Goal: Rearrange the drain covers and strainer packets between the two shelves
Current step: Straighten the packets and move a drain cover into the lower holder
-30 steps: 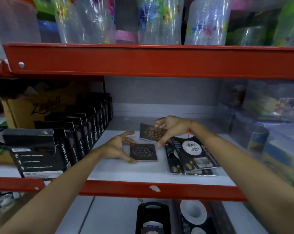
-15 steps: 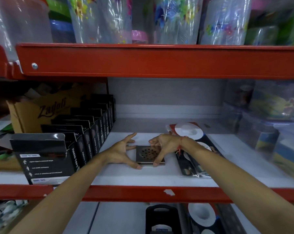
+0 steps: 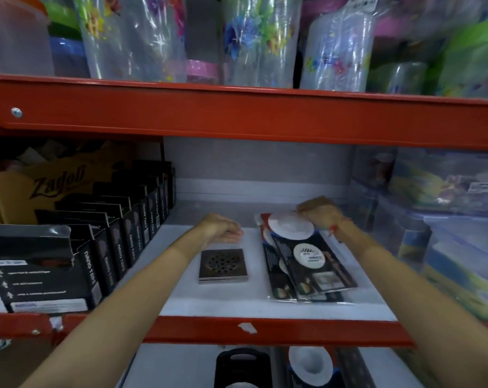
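Observation:
Two square metal drain covers (image 3: 223, 265) lie stacked on the white middle shelf (image 3: 181, 301). My left hand (image 3: 223, 230) rests just behind them with fingers loosely curled, holding nothing and not touching the covers. To the right lies a fanned pile of dark strainer packets (image 3: 310, 264) with white discs. My right hand (image 3: 318, 212) is at the far end of this pile, fingers curled over the top packet's edge. More strainer packets (image 3: 311, 365) and a black packet (image 3: 243, 366) lie on the lower shelf.
Black nano tape boxes (image 3: 125, 242) stand in a row at the left, in front of a cardboard box (image 3: 41, 186). Clear plastic containers (image 3: 447, 233) fill the right side. A red beam (image 3: 237, 116) crosses overhead under wrapped plastic jars (image 3: 254, 40).
The cover from my right hand now lies on the stack. My right hand has moved right and back to the strainer packets. My left hand has let go and drawn behind the covers.

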Demonstrator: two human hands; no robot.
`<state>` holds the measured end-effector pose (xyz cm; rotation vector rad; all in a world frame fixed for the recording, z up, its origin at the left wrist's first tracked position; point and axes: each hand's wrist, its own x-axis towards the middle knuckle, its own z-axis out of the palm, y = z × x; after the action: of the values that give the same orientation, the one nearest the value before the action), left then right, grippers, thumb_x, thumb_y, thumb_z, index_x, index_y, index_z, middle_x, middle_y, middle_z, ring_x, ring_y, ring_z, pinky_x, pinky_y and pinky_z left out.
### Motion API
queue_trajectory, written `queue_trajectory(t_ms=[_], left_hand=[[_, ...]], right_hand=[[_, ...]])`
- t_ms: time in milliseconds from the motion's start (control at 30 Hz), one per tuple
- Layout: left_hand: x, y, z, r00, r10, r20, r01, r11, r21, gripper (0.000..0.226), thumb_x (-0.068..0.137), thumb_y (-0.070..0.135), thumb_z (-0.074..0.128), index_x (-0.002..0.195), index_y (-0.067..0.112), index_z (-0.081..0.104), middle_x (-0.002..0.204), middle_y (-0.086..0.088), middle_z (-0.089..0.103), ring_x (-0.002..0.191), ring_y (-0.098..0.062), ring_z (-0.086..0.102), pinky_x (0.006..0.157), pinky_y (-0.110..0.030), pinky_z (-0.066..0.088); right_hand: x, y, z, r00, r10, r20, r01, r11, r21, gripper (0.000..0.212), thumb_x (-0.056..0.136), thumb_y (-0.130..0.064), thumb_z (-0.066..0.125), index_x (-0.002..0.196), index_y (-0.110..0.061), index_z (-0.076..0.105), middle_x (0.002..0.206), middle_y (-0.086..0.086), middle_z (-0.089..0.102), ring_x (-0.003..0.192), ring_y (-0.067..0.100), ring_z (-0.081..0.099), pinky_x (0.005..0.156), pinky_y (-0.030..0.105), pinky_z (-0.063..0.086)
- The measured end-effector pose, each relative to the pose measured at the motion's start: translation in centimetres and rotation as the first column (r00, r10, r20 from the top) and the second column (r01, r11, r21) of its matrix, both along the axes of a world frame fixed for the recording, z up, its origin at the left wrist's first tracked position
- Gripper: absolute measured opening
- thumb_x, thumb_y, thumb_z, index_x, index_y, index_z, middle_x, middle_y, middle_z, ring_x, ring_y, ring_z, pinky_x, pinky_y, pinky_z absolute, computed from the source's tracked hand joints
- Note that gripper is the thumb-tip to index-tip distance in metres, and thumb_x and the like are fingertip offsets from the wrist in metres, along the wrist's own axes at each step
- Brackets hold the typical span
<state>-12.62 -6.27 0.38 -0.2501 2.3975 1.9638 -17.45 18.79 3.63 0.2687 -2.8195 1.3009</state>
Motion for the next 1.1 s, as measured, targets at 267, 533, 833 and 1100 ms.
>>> queue_trajectory(t_ms=[267,533,833,1100], left_hand=[[-1.4,6.9,0.1,0.977,-0.049,0.205,0.031,0.995,0.091,0.038,0.089,0.004,0.061,0.122,-0.013,0.052,0.119,-0.03,0.063,0.108,-0.033,0.065,0.084,-0.032,0.055],[-1.7,6.3,0.1,0.987,0.035,0.16,-0.048,0.996,0.075,0.037,0.077,-0.006,0.071,0.111,-0.013,0.059,0.107,-0.022,0.068,0.079,-0.023,0.067,0.068,-0.03,0.058],[-1.5,6.2,-1.3,0.985,0.114,0.131,-0.102,0.991,-0.092,0.044,0.075,0.007,0.077,0.111,-0.01,0.06,0.112,-0.021,0.067,0.093,-0.027,0.069,0.087,-0.036,0.057],[-1.9,9.0,-0.9,0.983,0.11,0.145,-0.111,0.994,-0.001,0.036,0.083,-0.005,0.066,0.116,-0.015,0.055,0.115,-0.023,0.064,0.108,-0.032,0.064,0.086,-0.034,0.054]], right_hand=[[-2.9,8.0,-4.0,0.87,-0.076,0.487,0.26,0.91,-0.324,0.006,0.087,0.001,0.06,0.087,0.001,0.066,0.067,0.01,0.073,0.064,0.02,0.066,0.05,0.028,0.057],[-0.8,8.3,-3.2,0.878,0.112,0.466,0.153,0.856,-0.494,0.014,0.086,0.012,0.054,0.082,0.004,0.064,0.055,0.008,0.072,0.048,0.015,0.07,0.041,0.023,0.055],[-0.6,7.0,-4.6,0.873,0.02,0.488,0.167,0.927,-0.336,0.037,0.083,-0.014,0.07,0.114,0.003,0.061,0.114,0.019,0.065,0.101,0.03,0.063,0.083,0.037,0.054],[-0.9,9.0,-4.8,0.875,0.063,0.479,0.181,0.877,-0.445,0.009,0.086,0.0,0.061,0.077,-0.002,0.062,0.051,0.005,0.069,0.052,0.017,0.067,0.06,0.03,0.059]])
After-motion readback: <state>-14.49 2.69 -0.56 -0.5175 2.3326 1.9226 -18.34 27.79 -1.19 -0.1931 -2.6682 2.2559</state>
